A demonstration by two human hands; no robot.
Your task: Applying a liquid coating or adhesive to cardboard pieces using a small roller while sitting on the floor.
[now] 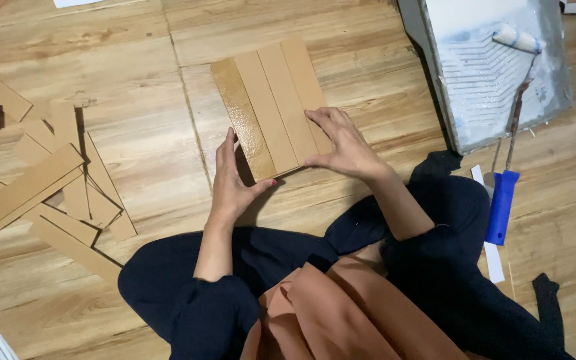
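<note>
Several tan strips (281, 100) lie side by side on the wooden floor (128, 67), forming a small panel; the leftmost strip (243, 123) looks glossy and wet. My left hand (233, 181) presses against the panel's near left edge, thumb at its near corner. My right hand (343, 143) rests flat with fingers spread on the right strips near their near end. Neither hand grips anything.
A loose pile of similar strips (55, 190) lies on the floor at the left. At the right stands a white paint tray (495, 73) with a blue-handled roller (509, 167) leaning out. My crossed legs (288, 293) fill the near floor. Dark cloth scraps (548, 297) lie right.
</note>
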